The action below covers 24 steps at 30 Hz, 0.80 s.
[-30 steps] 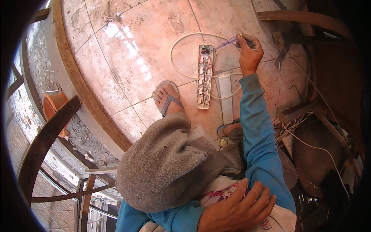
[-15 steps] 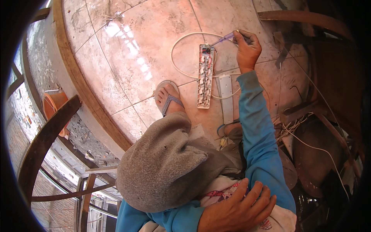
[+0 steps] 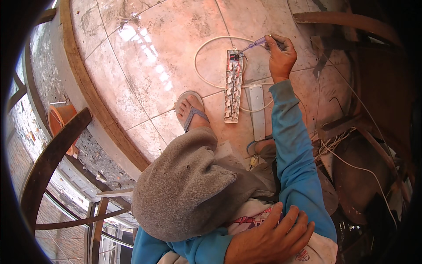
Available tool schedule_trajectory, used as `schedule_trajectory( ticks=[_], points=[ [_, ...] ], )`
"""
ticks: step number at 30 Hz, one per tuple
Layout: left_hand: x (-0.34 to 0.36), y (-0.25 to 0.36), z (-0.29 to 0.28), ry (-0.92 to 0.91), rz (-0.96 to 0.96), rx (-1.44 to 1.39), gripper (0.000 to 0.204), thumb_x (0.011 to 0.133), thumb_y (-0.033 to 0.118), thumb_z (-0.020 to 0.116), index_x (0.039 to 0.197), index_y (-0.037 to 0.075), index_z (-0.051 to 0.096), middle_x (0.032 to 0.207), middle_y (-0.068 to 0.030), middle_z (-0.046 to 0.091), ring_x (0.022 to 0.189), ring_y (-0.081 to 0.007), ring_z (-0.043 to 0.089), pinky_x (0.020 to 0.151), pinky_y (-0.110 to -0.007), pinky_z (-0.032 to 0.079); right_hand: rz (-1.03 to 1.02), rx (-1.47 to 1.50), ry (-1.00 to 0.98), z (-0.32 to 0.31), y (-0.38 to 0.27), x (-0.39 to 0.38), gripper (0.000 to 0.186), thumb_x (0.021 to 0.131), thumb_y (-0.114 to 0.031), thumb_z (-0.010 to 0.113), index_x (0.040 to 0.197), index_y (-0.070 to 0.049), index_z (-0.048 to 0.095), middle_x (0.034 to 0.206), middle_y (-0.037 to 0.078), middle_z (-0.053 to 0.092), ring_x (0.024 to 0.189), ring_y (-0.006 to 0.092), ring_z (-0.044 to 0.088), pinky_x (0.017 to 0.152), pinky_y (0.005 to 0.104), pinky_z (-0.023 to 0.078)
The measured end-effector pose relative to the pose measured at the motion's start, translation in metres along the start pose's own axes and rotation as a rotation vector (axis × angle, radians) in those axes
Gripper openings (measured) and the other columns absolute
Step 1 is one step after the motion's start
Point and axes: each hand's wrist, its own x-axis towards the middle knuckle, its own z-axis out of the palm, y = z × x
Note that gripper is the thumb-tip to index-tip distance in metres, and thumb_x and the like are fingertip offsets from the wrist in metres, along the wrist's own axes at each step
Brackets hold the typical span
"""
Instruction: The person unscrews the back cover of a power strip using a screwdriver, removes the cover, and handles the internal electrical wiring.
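Observation:
My right hand (image 3: pixel 281 55) pinches the handle of a screwdriver (image 3: pixel 255 44) with a see-through purple grip. Its tip reaches the top end of an opened power strip (image 3: pixel 233 88), next to dark and red wires there. Metal contacts run down the inside of the strip, which lies on the floor tiles. A white cord (image 3: pixel 203 46) loops around the strip. The strip's long white cover (image 3: pixel 257 112) lies to the right of it. My left hand (image 3: pixel 273 237) rests against my body at the lower edge, fingers spread, holding nothing.
My sandalled foot (image 3: pixel 192 112) stands left of the strip. At the right are tangled pale wires (image 3: pixel 336 143) and a dark curved bar (image 3: pixel 347 22). An orange pot (image 3: pixel 61 118) and a curved wooden edge (image 3: pixel 94 94) are on the left.
Almost nothing differs. The screwdriver and the power strip have shifted very slightly; my left hand stays where it was.

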Motion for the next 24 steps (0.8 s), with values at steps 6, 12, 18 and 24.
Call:
schedule_trajectory(
  ticks=[6, 12, 18, 24],
  points=[
    [0.0015, -0.0019, -0.0003, 0.000, 0.002, 0.011, 0.037, 0.089, 0.025, 0.057, 0.121, 0.008, 0.061, 0.120, -0.0134, 0.061, 0.114, -0.0327, 0.056, 0.099, -0.056, 0.044, 0.001, -0.003, -0.002, -0.0022, 0.0010, -0.0004, 0.015, 0.085, -0.002, 0.078, 0.095, 0.005, 0.069, 0.086, 0.009, 0.072, 0.073, 0.0122, 0.067, 0.067, 0.0262, 0.058],
    [0.0005, -0.0008, 0.0015, 0.021, -0.015, 0.005, 0.036, 0.089, 0.025, 0.057, 0.120, 0.008, 0.062, 0.119, -0.0131, 0.061, 0.114, -0.0324, 0.056, 0.099, -0.056, 0.044, 0.020, 0.037, -0.015, -0.0027, -0.0047, -0.0032, 0.016, 0.085, -0.002, 0.078, 0.096, 0.004, 0.069, 0.084, 0.008, 0.071, 0.072, 0.0119, 0.066, 0.066, 0.0257, 0.057],
    [0.0015, -0.0002, -0.0003, 0.010, -0.015, 0.018, 0.036, 0.089, 0.026, 0.057, 0.120, 0.009, 0.063, 0.118, -0.0125, 0.061, 0.114, -0.0322, 0.055, 0.099, -0.056, 0.043, 0.054, 0.040, -0.036, -0.0085, -0.0004, -0.0043, 0.016, 0.085, -0.003, 0.079, 0.096, 0.004, 0.069, 0.083, 0.008, 0.071, 0.071, 0.0115, 0.065, 0.067, 0.0251, 0.055],
    [0.0019, 0.0011, 0.0026, 0.005, -0.027, 0.001, 0.035, 0.091, 0.027, 0.056, 0.120, 0.010, 0.063, 0.118, -0.0124, 0.061, 0.115, -0.0318, 0.055, 0.099, -0.056, 0.043, 0.030, 0.041, -0.033, -0.0071, 0.0027, -0.0061, 0.016, 0.085, -0.004, 0.079, 0.095, 0.003, 0.069, 0.082, 0.007, 0.071, 0.071, 0.0115, 0.065, 0.067, 0.0253, 0.056]
  ],
)
